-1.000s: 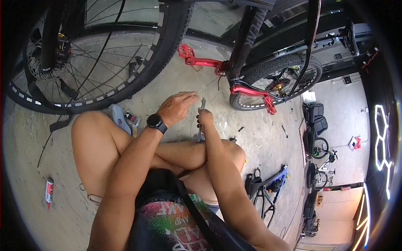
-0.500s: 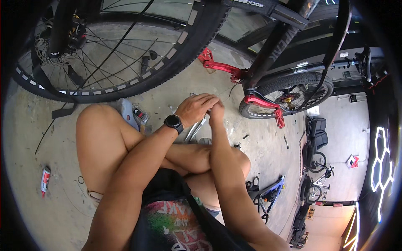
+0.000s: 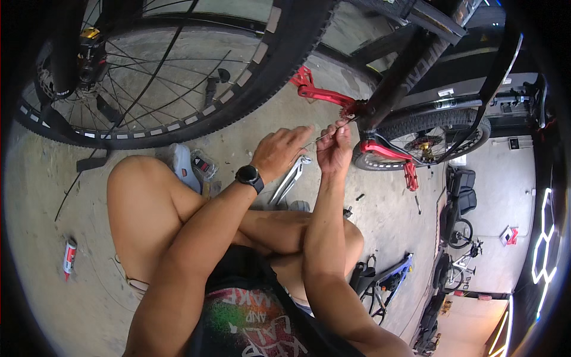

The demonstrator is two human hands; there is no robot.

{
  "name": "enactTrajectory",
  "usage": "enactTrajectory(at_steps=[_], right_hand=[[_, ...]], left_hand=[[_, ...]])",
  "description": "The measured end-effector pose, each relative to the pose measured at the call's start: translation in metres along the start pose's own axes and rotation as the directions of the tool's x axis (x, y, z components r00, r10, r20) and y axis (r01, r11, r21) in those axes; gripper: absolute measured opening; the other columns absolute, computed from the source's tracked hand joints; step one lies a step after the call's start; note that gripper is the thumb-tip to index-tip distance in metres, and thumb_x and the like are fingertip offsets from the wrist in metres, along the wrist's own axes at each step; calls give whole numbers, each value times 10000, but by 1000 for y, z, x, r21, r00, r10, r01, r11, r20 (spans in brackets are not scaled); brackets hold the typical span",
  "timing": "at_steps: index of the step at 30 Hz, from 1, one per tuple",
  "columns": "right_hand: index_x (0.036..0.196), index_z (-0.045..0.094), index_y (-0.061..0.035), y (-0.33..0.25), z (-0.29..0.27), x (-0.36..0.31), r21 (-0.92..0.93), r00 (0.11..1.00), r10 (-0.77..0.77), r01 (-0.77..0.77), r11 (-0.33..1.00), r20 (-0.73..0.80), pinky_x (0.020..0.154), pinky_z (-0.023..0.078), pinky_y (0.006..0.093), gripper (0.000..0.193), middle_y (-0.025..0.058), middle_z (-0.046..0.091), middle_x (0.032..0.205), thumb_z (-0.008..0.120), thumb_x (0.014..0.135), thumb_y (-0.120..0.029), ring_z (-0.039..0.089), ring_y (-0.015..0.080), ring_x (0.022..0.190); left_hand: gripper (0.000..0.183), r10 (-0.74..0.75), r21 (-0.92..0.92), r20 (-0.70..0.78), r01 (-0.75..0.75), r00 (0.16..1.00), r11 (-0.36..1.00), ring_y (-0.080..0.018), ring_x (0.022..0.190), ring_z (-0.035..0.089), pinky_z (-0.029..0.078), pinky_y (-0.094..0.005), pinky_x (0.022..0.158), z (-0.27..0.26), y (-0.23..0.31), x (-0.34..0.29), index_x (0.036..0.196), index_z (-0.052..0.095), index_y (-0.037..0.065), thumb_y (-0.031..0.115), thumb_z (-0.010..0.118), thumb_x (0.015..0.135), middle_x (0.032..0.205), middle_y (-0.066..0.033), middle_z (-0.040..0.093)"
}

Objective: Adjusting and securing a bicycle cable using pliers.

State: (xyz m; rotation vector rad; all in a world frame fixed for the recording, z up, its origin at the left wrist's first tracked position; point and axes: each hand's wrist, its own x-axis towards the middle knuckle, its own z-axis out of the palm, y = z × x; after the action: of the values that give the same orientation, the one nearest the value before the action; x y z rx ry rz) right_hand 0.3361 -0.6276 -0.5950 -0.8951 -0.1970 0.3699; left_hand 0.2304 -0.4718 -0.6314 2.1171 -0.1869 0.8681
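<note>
My right hand (image 3: pixel 334 152) is raised palm side up, its fingertips pinching a thin cable (image 3: pixel 321 138). The cable runs up toward the bike frame (image 3: pixel 392 80) near the red crank arm (image 3: pixel 326 95). My left hand (image 3: pixel 281 153), below a black wristwatch (image 3: pixel 248 175), is beside the cable's near end with fingers stretched out and slightly blurred. Whether its thumb touches the cable is hard to make out. Silver hand pliers (image 3: pixel 289 180) lie on the floor beneath my hands.
The front wheel (image 3: pixel 196 128) fills the upper left, with the rear wheel (image 3: pixel 428 134) at right. A red-and-white tube (image 3: pixel 69 260) lies far left. A small clear package (image 3: pixel 204 165) rests by my knee. A blue-and-black bike frame (image 3: pixel 386 279) is on the floor at right.
My hands were together and have moved apart. The right hand has shifted right and up toward the crank, the cable now showing in its fingers. The whole view has shifted slightly.
</note>
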Motion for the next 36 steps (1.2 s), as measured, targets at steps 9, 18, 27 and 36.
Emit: enactTrajectory(at_steps=[9, 18, 27, 36], right_hand=[[1151, 582, -145, -10, 4, 22, -95, 988, -108, 97, 991, -114, 559, 356, 255, 144, -6, 533, 826, 567, 1036, -230, 428, 94, 650], [1147, 607, -87, 3, 1, 1, -3, 981, -150, 150, 989, -122, 576, 412, 247, 186, -2, 579, 843, 562, 1041, -233, 468, 88, 641], [1111, 636, -48, 48, -16, -20, -493, 983, 173, -182, 851, -64, 593, 485, 248, 190, 42, 673, 887, 503, 1035, -159, 599, 108, 692], [1251, 614, -66, 52, -38, -9, -379, 933, 189, -301, 875, -306, 578, 585, 380, 365, 123, 685, 922, 560, 1025, -347, 699, 245, 712]], left_hand=[[375, -418, -532, 253, 486, 873, 694, -316, 975, 728, 559, -399, 843, 16, -37, -8, 1176, 676, -1, 317, 606, 990, 1046, -217, 728], [159, -465, -394, 370, 589, 804, 706, -141, 597, 638, 534, -301, 574, 27, 11, -22, 987, 671, -21, 57, 532, 979, 748, -82, 686], [191, -716, -516, 302, 739, 630, 433, -133, 543, 601, 493, -297, 491, 46, 9, -2, 894, 663, 11, 25, 488, 969, 706, -68, 652], [417, -526, 263, 420, 455, 740, 851, -329, 941, 713, 548, -402, 826, -106, 68, 12, 1163, 698, 63, 360, 725, 870, 1059, -208, 725]])
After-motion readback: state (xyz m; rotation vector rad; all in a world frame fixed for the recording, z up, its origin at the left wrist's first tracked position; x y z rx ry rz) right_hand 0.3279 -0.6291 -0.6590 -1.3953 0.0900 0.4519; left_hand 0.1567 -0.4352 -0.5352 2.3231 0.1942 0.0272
